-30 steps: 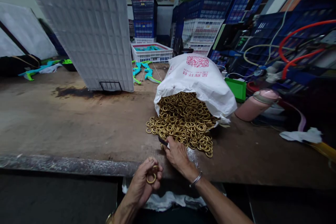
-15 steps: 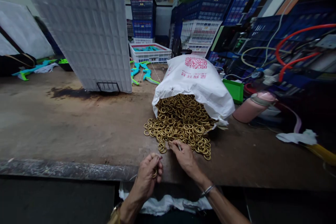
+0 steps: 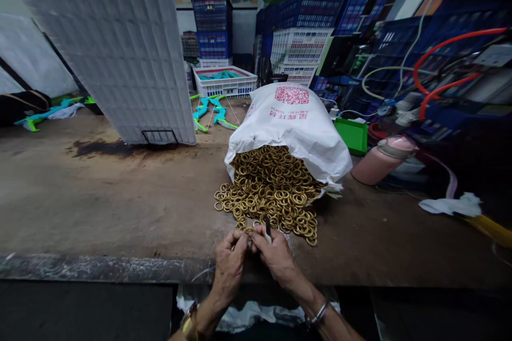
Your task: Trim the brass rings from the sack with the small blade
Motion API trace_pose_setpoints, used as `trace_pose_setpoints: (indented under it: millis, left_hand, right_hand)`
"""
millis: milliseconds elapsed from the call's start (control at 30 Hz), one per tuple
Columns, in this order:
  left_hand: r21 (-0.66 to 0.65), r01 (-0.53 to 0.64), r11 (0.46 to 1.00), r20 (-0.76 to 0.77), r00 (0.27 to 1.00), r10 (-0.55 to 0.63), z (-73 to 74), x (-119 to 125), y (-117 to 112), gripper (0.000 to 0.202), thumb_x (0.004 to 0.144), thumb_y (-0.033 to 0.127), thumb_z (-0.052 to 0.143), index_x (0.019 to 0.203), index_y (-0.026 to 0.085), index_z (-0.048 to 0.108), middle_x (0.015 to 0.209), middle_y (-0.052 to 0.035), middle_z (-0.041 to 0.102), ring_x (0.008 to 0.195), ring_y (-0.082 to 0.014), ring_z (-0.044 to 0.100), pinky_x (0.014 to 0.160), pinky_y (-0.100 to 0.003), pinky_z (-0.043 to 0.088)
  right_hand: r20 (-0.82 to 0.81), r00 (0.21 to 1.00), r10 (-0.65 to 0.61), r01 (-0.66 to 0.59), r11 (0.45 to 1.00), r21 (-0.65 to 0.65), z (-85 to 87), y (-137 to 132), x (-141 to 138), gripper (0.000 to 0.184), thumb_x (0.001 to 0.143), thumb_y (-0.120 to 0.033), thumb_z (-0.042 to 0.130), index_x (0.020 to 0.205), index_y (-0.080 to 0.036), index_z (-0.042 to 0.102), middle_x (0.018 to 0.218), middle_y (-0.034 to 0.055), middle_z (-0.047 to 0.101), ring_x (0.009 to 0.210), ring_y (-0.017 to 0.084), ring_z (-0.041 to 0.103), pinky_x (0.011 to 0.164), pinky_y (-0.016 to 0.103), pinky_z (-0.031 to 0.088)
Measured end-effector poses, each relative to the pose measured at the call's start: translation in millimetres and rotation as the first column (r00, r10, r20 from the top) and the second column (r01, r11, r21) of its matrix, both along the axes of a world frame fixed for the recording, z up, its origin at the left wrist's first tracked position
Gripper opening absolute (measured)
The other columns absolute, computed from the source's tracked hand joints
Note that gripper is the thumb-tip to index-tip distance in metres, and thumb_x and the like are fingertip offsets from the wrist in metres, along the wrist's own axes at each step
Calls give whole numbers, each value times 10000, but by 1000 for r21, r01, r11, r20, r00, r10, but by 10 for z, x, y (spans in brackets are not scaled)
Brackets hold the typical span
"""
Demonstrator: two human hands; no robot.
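At the table's front edge my two hands meet, fingertips almost touching. My left hand (image 3: 230,258) is closed, its thumb and forefinger pinched at a brass-coloured ring (image 3: 248,229). My right hand (image 3: 280,259) is closed around a slim knife-like tool (image 3: 268,229), dark-tipped and pale lower down, which points up and away from me. Its thumb and fingertips press close to the left ones, partly hiding what lies between. Just beyond the hands, a heap of brass-coloured rings (image 3: 276,194) spills from the mouth of a white woven sack (image 3: 292,122) lying on its side.
The brown table (image 3: 120,213) carries a tall whitish padded panel (image 3: 148,64) on a wire stand. Blue-green toy bows (image 3: 220,112) and a white crate (image 3: 226,85) are behind. To the right stand a pink bottle (image 3: 382,160), a green tray (image 3: 352,136) and orange hoses (image 3: 424,90).
My right hand has drawn back from the heap towards my left hand, and the left has risen to meet it. The tool now shows upright. The view has shifted slightly.
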State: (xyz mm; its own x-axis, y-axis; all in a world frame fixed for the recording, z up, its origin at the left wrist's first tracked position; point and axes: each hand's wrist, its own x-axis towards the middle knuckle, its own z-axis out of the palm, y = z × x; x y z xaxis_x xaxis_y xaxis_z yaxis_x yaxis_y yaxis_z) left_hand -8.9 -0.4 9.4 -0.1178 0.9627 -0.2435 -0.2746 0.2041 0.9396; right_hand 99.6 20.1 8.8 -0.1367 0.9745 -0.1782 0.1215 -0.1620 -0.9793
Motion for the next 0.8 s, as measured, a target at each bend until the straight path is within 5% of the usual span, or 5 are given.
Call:
trace_pose_setpoints:
  millis: [133, 300, 433, 600, 800]
  left_hand:
    - [123, -23, 992, -249, 967, 53, -20, -41, 8, 183, 682, 331, 618, 592, 175, 584, 564, 13, 532, 562, -127, 458, 568, -215, 371]
    - [216, 137, 967, -360, 931, -51, -6, -54, -12, 109, 704, 276, 597, 661, 183, 633, 630, -10, 567, 622, -149, 474, 623, -233, 371]
    - [148, 189, 971, -248, 957, -149, -1, -52, -12, 206, 731, 341, 580, 635, 159, 572, 595, 11, 501, 566, -110, 425, 552, -207, 350]
    - [-103, 354, 930, 114, 933, -342, -15, -69, -38, 304, 764, 459, 508, 674, 169, 486, 471, 77, 370, 343, -35, 216, 341, -170, 150]
    - [-109, 330, 938, 220, 928, -301, 18, -65, -52, 290, 741, 453, 552, 780, 173, 488, 522, 78, 418, 345, -22, 228, 330, -149, 146]
  right_hand:
    - [208, 974, -88, 62, 990, 130, 40, 64, 82, 244, 753, -423, 479, 776, -187, 539, 584, -30, 521, 535, 112, 458, 531, 224, 373]
    - [338, 941, 25, -111, 965, 239, 81, 105, 102, 226, 793, -365, 439, 684, -182, 515, 609, -39, 497, 570, 94, 428, 537, 207, 321]
    - [352, 935, 49, -122, 975, 186, 61, 131, 84, 237, 793, -326, 415, 610, -181, 457, 553, -58, 409, 536, 85, 375, 505, 203, 284]
    - [290, 955, 65, -110, 984, 141, 102, 128, 89, 226, 776, -320, 419, 595, -186, 439, 553, -51, 420, 546, 90, 393, 522, 201, 307]
    - [342, 939, 31, -101, 976, 191, 122, 115, 142, 269, 820, -311, 348, 606, -188, 456, 556, -32, 467, 533, 98, 412, 518, 200, 324]
